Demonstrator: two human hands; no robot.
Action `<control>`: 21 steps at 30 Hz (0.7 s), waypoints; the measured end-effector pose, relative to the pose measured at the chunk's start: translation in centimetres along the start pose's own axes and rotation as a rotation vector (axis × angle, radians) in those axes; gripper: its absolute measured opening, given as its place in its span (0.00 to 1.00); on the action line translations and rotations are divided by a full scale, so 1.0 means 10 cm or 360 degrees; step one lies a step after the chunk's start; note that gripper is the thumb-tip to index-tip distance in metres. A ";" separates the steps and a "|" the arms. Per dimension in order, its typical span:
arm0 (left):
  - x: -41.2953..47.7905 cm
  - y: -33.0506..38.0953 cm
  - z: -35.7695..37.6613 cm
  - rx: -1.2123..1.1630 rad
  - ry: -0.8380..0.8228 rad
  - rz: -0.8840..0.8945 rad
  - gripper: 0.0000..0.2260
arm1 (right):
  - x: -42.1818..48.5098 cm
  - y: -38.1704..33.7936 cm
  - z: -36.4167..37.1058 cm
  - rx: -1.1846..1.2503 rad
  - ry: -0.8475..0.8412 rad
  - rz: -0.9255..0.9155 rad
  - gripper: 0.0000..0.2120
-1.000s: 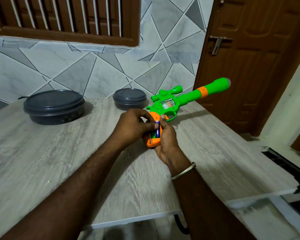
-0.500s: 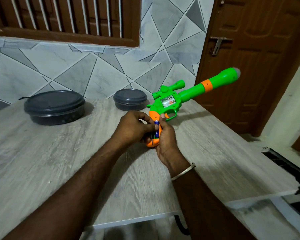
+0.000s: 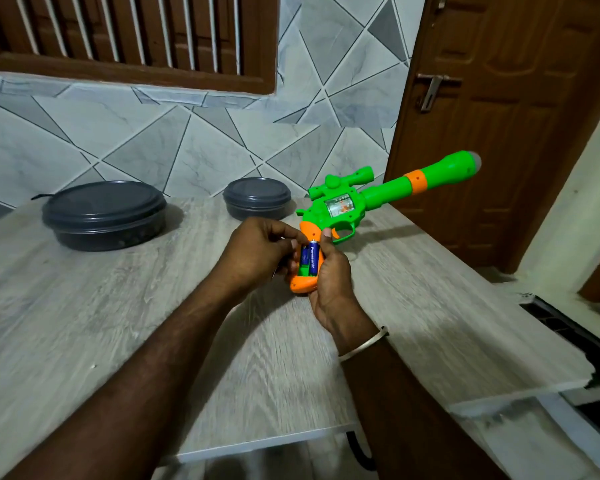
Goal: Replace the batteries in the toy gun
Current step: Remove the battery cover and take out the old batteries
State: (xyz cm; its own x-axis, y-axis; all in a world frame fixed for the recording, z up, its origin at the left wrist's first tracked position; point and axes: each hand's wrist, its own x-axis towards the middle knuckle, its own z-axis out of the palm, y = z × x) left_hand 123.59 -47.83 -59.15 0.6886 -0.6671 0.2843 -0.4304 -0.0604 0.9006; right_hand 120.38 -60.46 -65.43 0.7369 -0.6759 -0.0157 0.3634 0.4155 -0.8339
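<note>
Right hand (image 3: 330,275): fingers gripped the toy gun (image 3: 343,206) by its orange handle
Left hand (image 3: 255,252): fingers pinched at the batteries (image 3: 309,260) in there

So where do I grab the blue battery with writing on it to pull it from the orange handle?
The blue cylindrical battery lies lengthwise in the open slot of the orange plastic handle, the right hand gripping one edge. Probably pinch its top end, nearest the orange trigger, from the open side facing you.
</note>
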 end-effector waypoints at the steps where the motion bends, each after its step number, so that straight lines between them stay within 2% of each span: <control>1: -0.01 0.00 0.00 0.0054 0.0019 0.0024 0.05 | 0.01 0.02 0.01 -0.0012 0.0018 -0.0039 0.21; 3: -0.01 0.01 0.01 0.0179 0.0047 0.0072 0.05 | 0.01 0.04 0.04 0.0001 0.0037 -0.0108 0.22; 6: 0.02 -0.02 0.07 0.0384 0.0147 0.0126 0.09 | 0.05 0.05 0.04 -0.0002 0.0056 -0.0131 0.20; 9: 0.03 -0.04 0.12 0.0437 0.0230 0.0145 0.11 | 0.05 0.06 0.02 -0.0026 0.0016 -0.0138 0.21; 12: 0.02 -0.04 0.14 0.0381 0.0249 0.0130 0.09 | 0.00 0.03 0.03 -0.0048 0.0003 -0.0125 0.20; 17: 0.01 -0.04 0.13 0.0180 0.0223 -0.0006 0.06 | -0.02 0.04 0.07 -0.0133 0.0043 -0.0157 0.28; 21: 0.04 0.01 0.00 -0.0141 0.0313 -0.0107 0.06 | -0.05 0.00 0.04 -0.0173 0.0035 -0.0099 0.23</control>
State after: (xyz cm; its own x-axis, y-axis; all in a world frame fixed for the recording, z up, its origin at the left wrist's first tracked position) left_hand 123.79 -48.09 -58.99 0.8182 -0.5058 0.2733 -0.3327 -0.0287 0.9426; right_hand 120.27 -59.89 -65.19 0.7018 -0.7119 0.0267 0.3431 0.3049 -0.8884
